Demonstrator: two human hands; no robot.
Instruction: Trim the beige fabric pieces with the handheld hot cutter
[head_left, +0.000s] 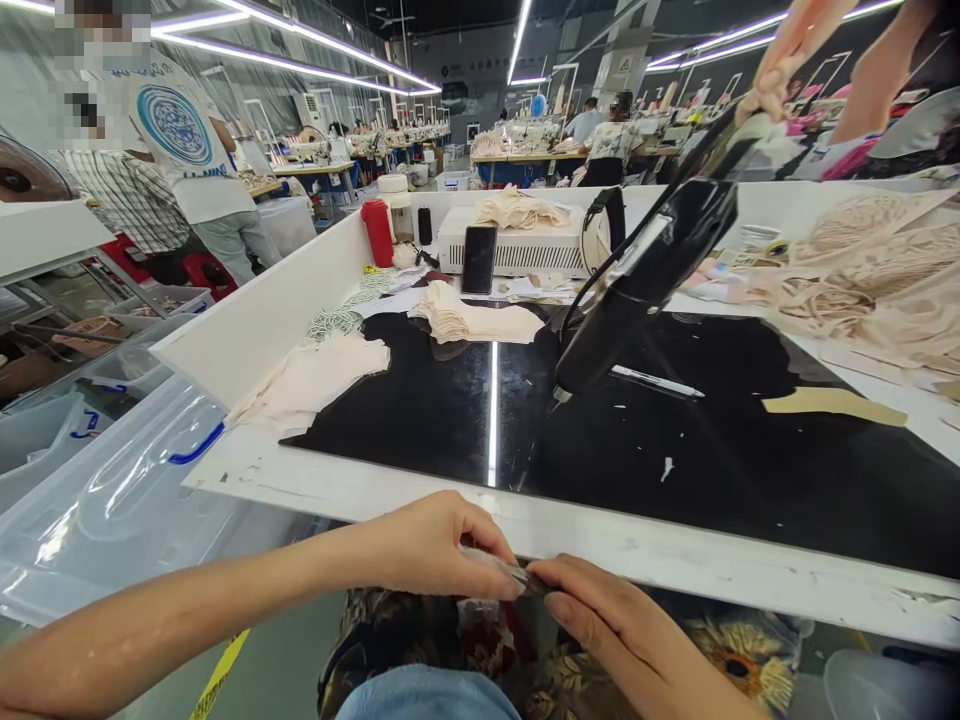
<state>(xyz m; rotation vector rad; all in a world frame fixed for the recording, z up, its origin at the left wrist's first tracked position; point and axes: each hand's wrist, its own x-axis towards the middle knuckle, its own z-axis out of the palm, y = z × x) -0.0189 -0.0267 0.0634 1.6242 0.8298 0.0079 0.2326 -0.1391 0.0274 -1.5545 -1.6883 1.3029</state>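
Below the front edge of the white table, my left hand [442,548] and my right hand [611,615] meet fingertip to fingertip above my lap. My left fingers are closed on a thin, pale strip [517,575] whose kind I cannot make out. The right thumb and fingers pinch at a small dark part beside it, mostly hidden by the fingertips. Over the black mat [420,430] hangs a black hand-held tool [630,290] with a narrow metal tip, pointing down and apart from both hands. A white pen [658,381] lies behind its tip.
Stacked cream fabric pieces lie at the mat's back [480,320] and left [315,380]. A phone [479,260] leans against a white vented box [517,240]. A beige strip [836,404] and heaped fabric [877,270] are at right. Clear plastic bins [112,480] stand left; people are beyond.
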